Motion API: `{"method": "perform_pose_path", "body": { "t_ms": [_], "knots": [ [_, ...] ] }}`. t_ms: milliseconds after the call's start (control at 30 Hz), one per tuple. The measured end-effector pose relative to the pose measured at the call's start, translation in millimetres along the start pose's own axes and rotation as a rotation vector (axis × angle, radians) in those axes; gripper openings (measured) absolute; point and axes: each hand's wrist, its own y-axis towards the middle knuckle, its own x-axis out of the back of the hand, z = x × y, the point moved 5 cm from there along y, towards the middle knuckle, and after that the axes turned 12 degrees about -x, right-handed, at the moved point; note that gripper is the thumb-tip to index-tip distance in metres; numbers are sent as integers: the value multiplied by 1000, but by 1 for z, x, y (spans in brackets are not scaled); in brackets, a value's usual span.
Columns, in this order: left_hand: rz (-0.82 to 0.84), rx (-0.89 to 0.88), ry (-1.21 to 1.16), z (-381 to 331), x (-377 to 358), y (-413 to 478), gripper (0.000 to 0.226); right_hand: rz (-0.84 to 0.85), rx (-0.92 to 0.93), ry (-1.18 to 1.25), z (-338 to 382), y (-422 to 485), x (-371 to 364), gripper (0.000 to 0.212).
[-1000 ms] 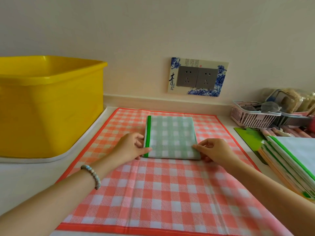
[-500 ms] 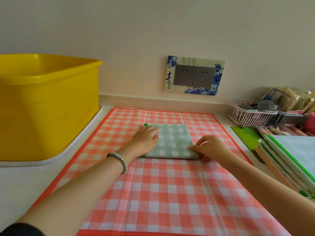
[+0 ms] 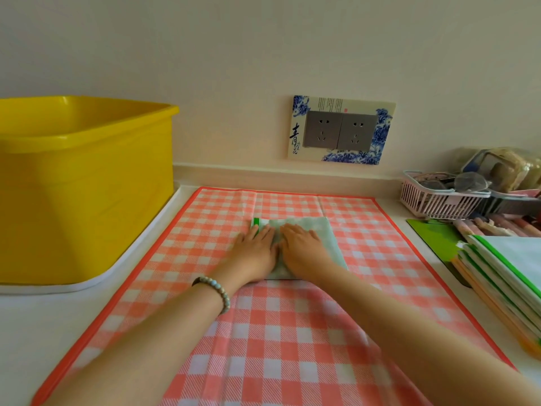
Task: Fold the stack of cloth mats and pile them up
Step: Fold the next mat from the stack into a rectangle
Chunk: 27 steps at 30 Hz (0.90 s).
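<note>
Lying across the counter (image 3: 44, 317), the orange checked mat (image 3: 181, 288) served as the work surface. On it the left hand (image 3: 257, 244) and, just beside it, the right hand (image 3: 303, 244) pressed flat on the folded green mat (image 3: 322, 230), fingers straight and together, gripping nothing. As I judged it, the folds could spring open once the pressure lifted, or the orange mat could slide and skew them. The waiting stack (image 3: 503, 276) lay far right.

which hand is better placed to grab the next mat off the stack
Probably the right hand: it presses the folded green mat on the side nearer the stack; the left hand lies farther.
</note>
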Motion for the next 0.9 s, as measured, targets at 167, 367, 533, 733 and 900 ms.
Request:
{"method": "perform_pose_path", "body": {
  "t_ms": [167, 367, 533, 733, 900],
  "knots": [
    [6, -5, -5, 3, 0, 0, 55, 46, 28, -24, -9, 2, -12, 50],
    [-6, -3, -9, 3, 0, 0, 55, 91, -26, -40, -44, -4, -8, 55],
    [9, -9, -34, 4, 1, -3, 55, 127, -106, -33, -73, -10, -1, 60],
    [-163, -8, -44, 6, 28, 16, 51, 142, -110, -50, -72, -10, -2, 61],
    [-24, 44, -92, 26, 7, 23, 54, 193, -105, -66, -74, -5, -2, 63]
  ]
}}
